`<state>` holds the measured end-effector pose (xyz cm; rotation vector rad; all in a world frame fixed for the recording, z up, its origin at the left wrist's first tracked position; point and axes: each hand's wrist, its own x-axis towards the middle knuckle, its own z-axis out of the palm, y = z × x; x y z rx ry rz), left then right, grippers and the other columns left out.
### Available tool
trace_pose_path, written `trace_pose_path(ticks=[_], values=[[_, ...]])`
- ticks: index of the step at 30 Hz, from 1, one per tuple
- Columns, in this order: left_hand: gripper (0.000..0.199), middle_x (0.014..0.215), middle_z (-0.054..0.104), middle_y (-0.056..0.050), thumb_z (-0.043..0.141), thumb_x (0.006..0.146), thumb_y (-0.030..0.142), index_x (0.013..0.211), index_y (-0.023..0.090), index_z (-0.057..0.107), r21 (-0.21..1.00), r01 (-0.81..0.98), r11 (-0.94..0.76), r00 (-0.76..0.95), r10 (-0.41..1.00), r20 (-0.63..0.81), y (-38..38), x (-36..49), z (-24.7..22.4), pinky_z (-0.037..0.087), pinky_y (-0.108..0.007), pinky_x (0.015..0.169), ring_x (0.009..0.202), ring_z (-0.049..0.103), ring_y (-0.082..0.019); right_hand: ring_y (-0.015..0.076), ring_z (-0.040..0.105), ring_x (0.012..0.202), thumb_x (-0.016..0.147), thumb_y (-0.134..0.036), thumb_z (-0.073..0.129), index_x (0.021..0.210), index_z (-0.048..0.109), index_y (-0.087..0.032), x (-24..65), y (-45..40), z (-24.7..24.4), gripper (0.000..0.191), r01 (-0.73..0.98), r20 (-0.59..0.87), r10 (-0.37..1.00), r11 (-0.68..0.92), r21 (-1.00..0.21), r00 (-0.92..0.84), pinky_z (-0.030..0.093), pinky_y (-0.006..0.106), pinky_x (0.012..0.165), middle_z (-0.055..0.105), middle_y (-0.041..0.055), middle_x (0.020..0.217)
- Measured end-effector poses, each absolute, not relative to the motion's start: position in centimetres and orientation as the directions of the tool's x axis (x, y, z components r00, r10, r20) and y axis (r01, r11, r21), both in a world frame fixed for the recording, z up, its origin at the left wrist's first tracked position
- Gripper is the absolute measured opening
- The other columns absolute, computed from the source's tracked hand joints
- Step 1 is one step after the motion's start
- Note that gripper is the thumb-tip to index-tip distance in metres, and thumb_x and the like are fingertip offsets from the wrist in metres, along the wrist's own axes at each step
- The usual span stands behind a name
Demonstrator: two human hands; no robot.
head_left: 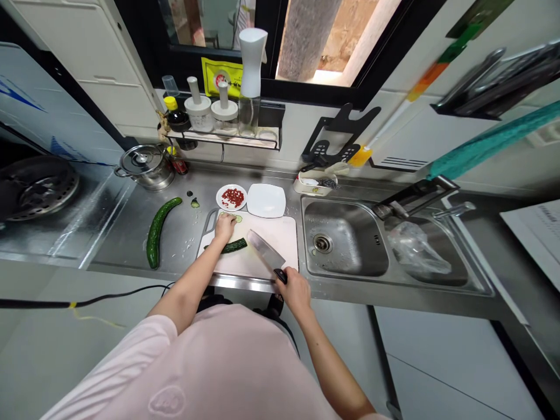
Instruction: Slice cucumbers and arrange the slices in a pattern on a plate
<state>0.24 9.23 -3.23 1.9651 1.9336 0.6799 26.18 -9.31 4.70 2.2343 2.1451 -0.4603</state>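
My right hand (pixel 296 290) is closed around the black handle of a kitchen knife (pixel 266 249), whose broad blade lies low over the white cutting board (pixel 286 233), pointing up and left. At the board's upper left, my left hand (pixel 224 227) has its fingers curled down on cucumber slices (pixel 238 219), partly covering them. Below that hand lies a cut length of cucumber (pixel 235 245), its left part hidden by my forearm. A whole cucumber (pixel 158 230) rests on the steel counter to the left, with small cucumber scraps (pixel 195 203) near it.
Behind the board stand a plate of chopped red pieces (pixel 233 198) and a white square plate (pixel 266 200). A lidded pot (pixel 146 166) is at the back left. To the right is a sink (pixel 345 233). A shelf (pixel 227 140) with bottles and jars hangs above.
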Motion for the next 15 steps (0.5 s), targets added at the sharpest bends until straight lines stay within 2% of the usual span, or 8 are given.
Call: trace_pose_path(ticks=[15], values=[[0.024,0.092,0.060,-0.008,0.049,0.083,0.021,0.093,0.020,0.071,0.496,0.864,-0.093,0.026,0.990,0.140,9.23,-0.14,-3.55,0.040,-0.034,0.089,0.097,0.051,-0.023,0.0143,0.057,0.075,0.087,-0.037,0.048,0.090,0.054,-0.021,26.20,-9.34,4.45,0.017,0.975,-0.222,0.974,-0.081,-0.207,0.034,0.024,0.025,0.059,0.061,0.0010,0.088]])
